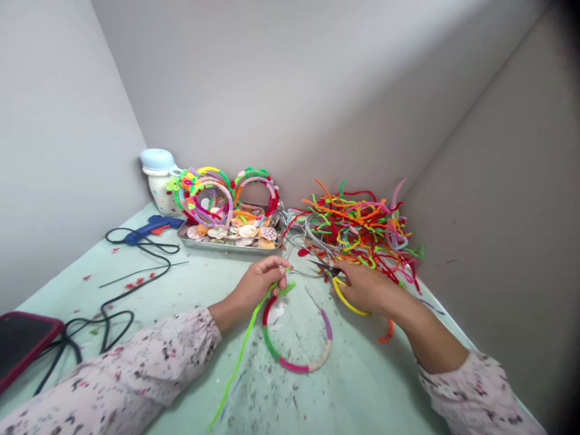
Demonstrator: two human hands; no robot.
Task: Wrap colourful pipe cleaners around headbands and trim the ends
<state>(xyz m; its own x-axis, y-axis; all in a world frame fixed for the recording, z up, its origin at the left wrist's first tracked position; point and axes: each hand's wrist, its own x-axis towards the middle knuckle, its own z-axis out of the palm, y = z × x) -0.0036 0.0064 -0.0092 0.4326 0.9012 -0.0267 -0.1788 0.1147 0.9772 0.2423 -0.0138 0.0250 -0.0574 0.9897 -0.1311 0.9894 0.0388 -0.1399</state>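
Note:
My left hand (259, 283) is closed in a pinch on a bright green pipe cleaner (241, 353), whose long tail hangs down toward the front of the table. Beside those fingers is one end of a wire hoop (295, 367) wrapped in red, green, pink, cream and purple; its other end shows bare wire. My right hand (365, 289) holds scissors (334, 270) with dark blades and what looks like a yellow handle. The blades point left toward my left hand, apart from the green pipe cleaner. A thin grey wire runs between the two hands.
Behind my hands stands a metal tray (226, 246) of seashells with several wrapped hoops (208, 208) on it. A tangled pile of pipe cleaners (362, 226) lies at back right. On the left are a blue glue gun (149, 228), a dark cable (106, 314), a phone (27, 344) and a white jar (163, 190).

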